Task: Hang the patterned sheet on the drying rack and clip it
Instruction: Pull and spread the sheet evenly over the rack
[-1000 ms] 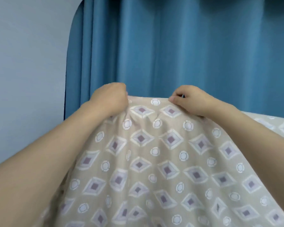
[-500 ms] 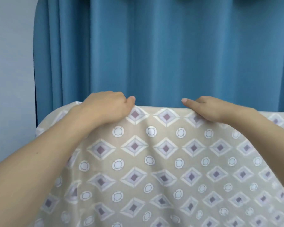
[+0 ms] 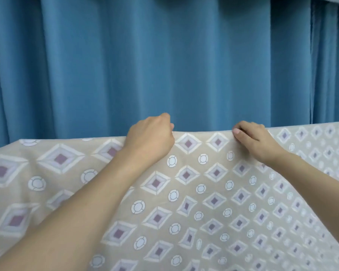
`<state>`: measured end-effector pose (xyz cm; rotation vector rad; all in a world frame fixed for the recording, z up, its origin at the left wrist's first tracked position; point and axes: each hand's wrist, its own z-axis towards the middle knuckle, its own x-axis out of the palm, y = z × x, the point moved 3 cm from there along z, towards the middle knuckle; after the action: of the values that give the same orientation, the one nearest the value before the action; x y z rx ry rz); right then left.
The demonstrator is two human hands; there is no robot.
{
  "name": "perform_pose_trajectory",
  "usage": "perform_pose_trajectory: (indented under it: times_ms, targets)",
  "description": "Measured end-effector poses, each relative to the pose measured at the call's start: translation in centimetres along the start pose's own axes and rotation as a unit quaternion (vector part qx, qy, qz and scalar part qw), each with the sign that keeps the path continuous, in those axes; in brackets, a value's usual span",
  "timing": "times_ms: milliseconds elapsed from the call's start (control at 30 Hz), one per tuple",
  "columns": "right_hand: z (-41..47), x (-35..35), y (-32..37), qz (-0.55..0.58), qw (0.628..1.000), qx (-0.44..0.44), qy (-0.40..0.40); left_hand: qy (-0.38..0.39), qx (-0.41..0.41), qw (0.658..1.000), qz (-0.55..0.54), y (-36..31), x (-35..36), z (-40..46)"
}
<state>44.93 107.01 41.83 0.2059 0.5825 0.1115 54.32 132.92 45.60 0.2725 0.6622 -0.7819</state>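
Observation:
The patterned sheet, beige with purple-centred diamonds and white rings, fills the lower half of the view and is stretched out in front of me. Its top edge runs nearly level across the frame. My left hand grips that top edge with curled fingers, left of centre. My right hand grips the same edge a short way to the right, thumb in front and fingers curled over the fold. The drying rack and any clips are hidden behind the cloth or out of view.
A blue pleated curtain hangs close behind the sheet and covers the whole background. Both of my forearms reach up across the sheet from the lower corners.
The view has swung to the right, so the grey wall at the left is gone. The sheet's top edge now lies flatter and wider, and both hands have moved right along it.

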Motion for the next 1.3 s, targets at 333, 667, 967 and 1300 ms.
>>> perform_pose_trajectory:
  times_ms: [333, 667, 967, 1300]
  targets:
    - [1.9, -0.9, -2.6, 0.127, 0.989, 0.064, 0.042, 0.127, -0.038, 0.988, -0.082, -5.5, 1.1, 1.3]
    - [9.5, -2.2, -0.7, 0.051, 0.998, -0.022, -0.036, -0.104, -0.106, 0.986, 0.07, -7.5, 1.0, 4.8]
    - [7.3, -1.4, -4.5, 0.028, 0.941, 0.061, 0.332, 0.246, -0.158, 0.951, 0.103, -7.1, 3.8, 5.5]
    - [5.1, -4.3, -13.8, -0.045, 0.99, 0.056, 0.123, 0.104, -0.056, 0.992, 0.034, -12.5, 5.4, 5.1]
